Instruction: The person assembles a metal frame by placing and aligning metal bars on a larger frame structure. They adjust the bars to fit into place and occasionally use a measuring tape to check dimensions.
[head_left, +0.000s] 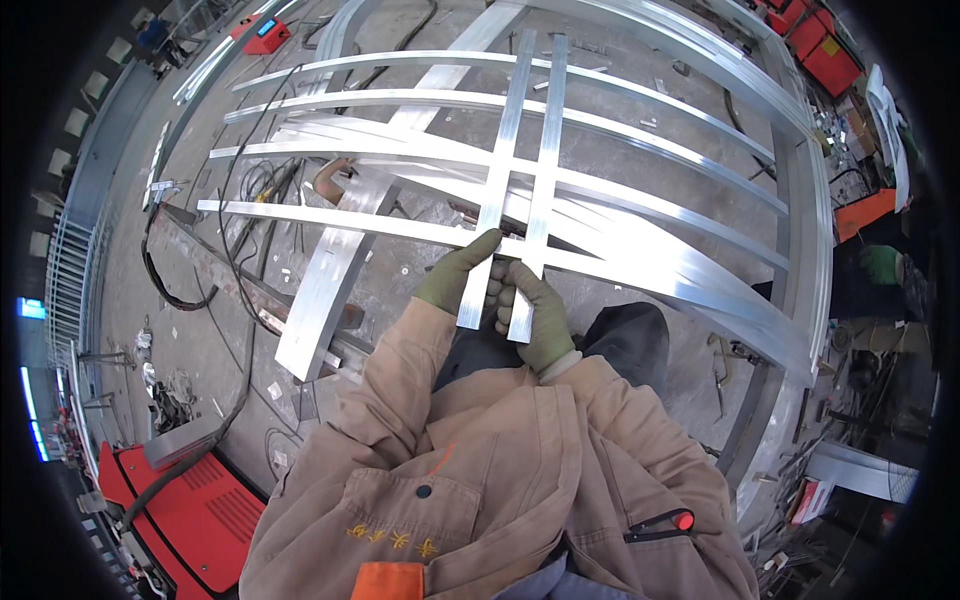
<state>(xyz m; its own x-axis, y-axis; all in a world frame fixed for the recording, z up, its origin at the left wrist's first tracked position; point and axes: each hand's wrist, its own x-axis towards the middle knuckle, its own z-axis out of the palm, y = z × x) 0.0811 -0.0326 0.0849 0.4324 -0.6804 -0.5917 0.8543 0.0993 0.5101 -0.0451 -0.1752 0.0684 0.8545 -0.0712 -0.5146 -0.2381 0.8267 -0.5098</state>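
- Your left hand [452, 275], green-gloved, was grasping the left bar [504, 150] near its close end, thumb laid on it.
- Your right hand [545, 322], same glove type, was wrapped round the right bar [547, 150] near its close end.
- Fingertips showed in the gap between the bars; couldn't tell which hand they all belonged to.
- Both bars: narrow, silvery, running away from you almost parallel, just apart, near ends over your lap.
- They crossed four cross bars [330, 219]; the nearest ran just beyond your hands.
- Right ends of those cross bars reached toward the side rail [803, 250].
- Wide flat strip [318, 300] slanted beneath the cross bars, to your left.
- Red machine [190, 520] stood at your lower left, black cable [246, 380] passing over it.
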